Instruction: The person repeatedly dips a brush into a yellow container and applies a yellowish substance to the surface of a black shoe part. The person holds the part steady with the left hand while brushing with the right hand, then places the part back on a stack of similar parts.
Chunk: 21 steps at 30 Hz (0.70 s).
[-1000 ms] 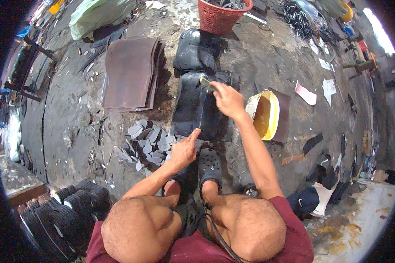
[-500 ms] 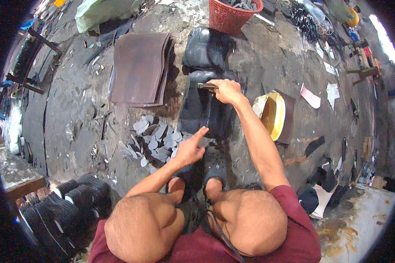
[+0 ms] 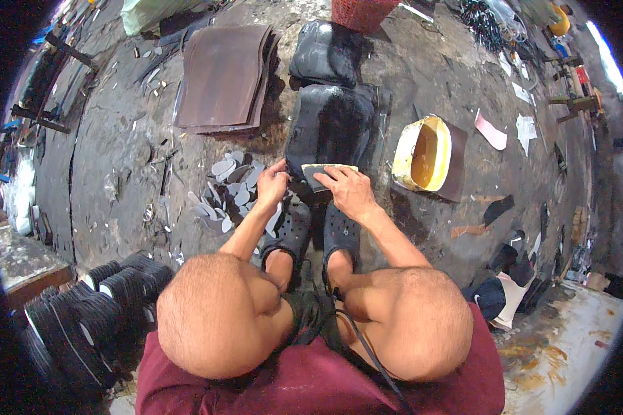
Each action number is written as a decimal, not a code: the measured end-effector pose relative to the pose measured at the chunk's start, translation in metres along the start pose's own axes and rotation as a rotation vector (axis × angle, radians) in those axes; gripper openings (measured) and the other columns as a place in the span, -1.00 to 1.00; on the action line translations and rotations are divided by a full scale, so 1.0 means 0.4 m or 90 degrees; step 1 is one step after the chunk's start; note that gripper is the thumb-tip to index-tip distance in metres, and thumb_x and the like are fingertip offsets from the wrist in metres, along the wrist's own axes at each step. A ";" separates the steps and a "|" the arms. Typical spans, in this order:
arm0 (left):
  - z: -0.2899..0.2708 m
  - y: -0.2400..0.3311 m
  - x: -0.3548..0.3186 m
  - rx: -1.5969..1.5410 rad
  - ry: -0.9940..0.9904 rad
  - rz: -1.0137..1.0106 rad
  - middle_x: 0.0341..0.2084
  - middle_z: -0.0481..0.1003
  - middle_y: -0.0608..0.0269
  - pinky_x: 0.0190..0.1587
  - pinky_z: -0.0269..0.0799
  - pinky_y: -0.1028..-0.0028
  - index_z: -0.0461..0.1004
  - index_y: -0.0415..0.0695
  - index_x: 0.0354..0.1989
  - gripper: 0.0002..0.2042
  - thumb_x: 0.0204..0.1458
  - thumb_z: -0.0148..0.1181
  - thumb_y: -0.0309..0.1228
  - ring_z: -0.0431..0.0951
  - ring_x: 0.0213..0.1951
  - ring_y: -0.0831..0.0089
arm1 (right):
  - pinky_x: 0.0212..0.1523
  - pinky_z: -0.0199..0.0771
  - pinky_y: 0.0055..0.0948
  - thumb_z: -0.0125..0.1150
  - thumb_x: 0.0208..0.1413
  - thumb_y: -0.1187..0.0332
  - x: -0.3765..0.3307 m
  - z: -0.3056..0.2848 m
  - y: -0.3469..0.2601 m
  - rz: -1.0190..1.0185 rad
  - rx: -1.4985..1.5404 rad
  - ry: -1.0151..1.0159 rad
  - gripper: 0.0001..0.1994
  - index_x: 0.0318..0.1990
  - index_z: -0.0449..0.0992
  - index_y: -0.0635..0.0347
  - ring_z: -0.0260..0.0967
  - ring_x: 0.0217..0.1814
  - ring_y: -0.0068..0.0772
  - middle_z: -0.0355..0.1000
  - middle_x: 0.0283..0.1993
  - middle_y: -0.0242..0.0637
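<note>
Right, so the right hand [image 3: 351, 191] has its fingers laid close together over a flat grey tool [image 3: 318, 176] with a pale yellow far edge, gripping it at the near end of a shiny black sheet [image 3: 331, 124]. That sheet stretches away just beyond both sets of fingertips. Over to the left hand [image 3: 273, 184], its fingers partly bent, the fingertips reaching to the near left corner of the sheet; whether they pinch it, I cannot tell. Close beside those left fingers, on the outer side, lies a loose heap of grey oval pieces [image 3: 232, 185]. Farther ahead of them sits a stack of brown sheets [image 3: 221, 77]. To the right of the right fingers, well apart, stands a yellow-rimmed container [image 3: 445, 155] of amber stuff, and straight ahead, past the sheet, there's a second black piece [image 3: 325, 54].
</note>
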State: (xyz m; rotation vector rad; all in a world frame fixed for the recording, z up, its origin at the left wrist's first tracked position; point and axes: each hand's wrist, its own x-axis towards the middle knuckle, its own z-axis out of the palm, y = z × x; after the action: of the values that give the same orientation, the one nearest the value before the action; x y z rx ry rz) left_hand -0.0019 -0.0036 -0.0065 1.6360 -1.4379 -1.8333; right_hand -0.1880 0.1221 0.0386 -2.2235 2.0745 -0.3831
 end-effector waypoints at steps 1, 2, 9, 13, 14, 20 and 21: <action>-0.001 -0.008 0.014 -0.010 -0.003 0.003 0.14 0.52 0.07 0.16 0.34 0.43 0.45 -0.19 0.26 -0.45 -0.01 0.10 -0.52 0.51 0.08 0.38 | 0.07 0.57 -0.17 0.19 0.03 0.43 -0.013 0.005 -0.002 0.003 -0.005 -0.021 -0.55 0.12 0.55 -0.17 0.46 0.15 -0.13 0.47 0.17 -0.29; -0.004 0.005 0.011 -0.019 -0.004 0.006 0.15 0.52 0.07 0.17 0.33 0.42 0.45 -0.19 0.26 -0.45 -0.02 0.09 -0.53 0.50 0.11 0.37 | 0.07 0.56 -0.15 0.18 0.03 0.43 -0.021 0.008 -0.005 -0.004 -0.008 -0.016 -0.55 0.13 0.54 -0.17 0.46 0.16 -0.11 0.47 0.17 -0.29; -0.024 0.001 0.019 -0.068 0.006 -0.033 0.09 0.55 0.12 0.16 0.33 0.41 0.55 -0.19 0.17 -0.50 -0.02 0.01 -0.58 0.50 0.08 0.35 | 0.09 0.55 -0.09 0.18 0.06 0.40 -0.049 0.016 -0.017 -0.033 -0.030 -0.005 -0.55 0.15 0.53 -0.17 0.44 0.19 -0.07 0.48 0.17 -0.24; -0.022 -0.010 0.029 -0.064 0.009 -0.039 -0.04 0.60 0.20 0.06 0.39 0.44 0.55 -0.18 0.17 -0.51 0.00 0.00 -0.57 0.55 -0.08 0.43 | 0.10 0.55 -0.09 0.19 0.06 0.38 -0.057 0.019 -0.009 -0.048 -0.039 -0.013 -0.54 0.17 0.51 -0.17 0.44 0.20 -0.07 0.48 0.18 -0.26; -0.025 -0.012 0.030 -0.064 0.004 -0.030 -0.07 0.61 0.21 0.02 0.41 0.45 0.55 -0.17 0.17 -0.51 0.00 -0.01 -0.57 0.55 -0.12 0.46 | 0.10 0.55 -0.09 0.19 0.06 0.38 -0.059 0.018 -0.008 -0.050 -0.038 -0.013 -0.54 0.18 0.50 -0.18 0.44 0.20 -0.08 0.48 0.18 -0.26; -0.010 -0.013 0.036 -0.097 0.014 -0.006 -0.20 0.61 0.28 -0.22 0.40 0.52 0.56 -0.21 0.13 -0.55 0.04 -0.02 -0.56 0.48 -0.31 0.59 | 0.09 0.57 -0.14 0.22 0.03 0.37 -0.067 0.001 -0.007 -0.045 -0.024 -0.043 -0.51 0.18 0.49 -0.18 0.44 0.21 -0.15 0.48 0.20 -0.29; -0.008 -0.013 0.036 -0.117 0.017 0.006 -0.23 0.61 0.29 -0.28 0.38 0.56 0.56 -0.24 0.12 -0.57 0.06 -0.02 -0.56 0.46 -0.36 0.61 | 0.11 0.54 -0.23 0.23 0.08 0.43 -0.057 -0.010 -0.003 0.020 0.134 -0.059 -0.53 0.19 0.49 -0.14 0.48 0.19 -0.22 0.52 0.16 -0.28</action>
State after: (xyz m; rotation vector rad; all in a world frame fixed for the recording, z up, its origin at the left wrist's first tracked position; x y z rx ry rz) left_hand -0.0016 -0.0138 -0.0184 1.5536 -1.2236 -1.8703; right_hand -0.1890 0.1452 0.0396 -2.0465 1.9224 -0.4626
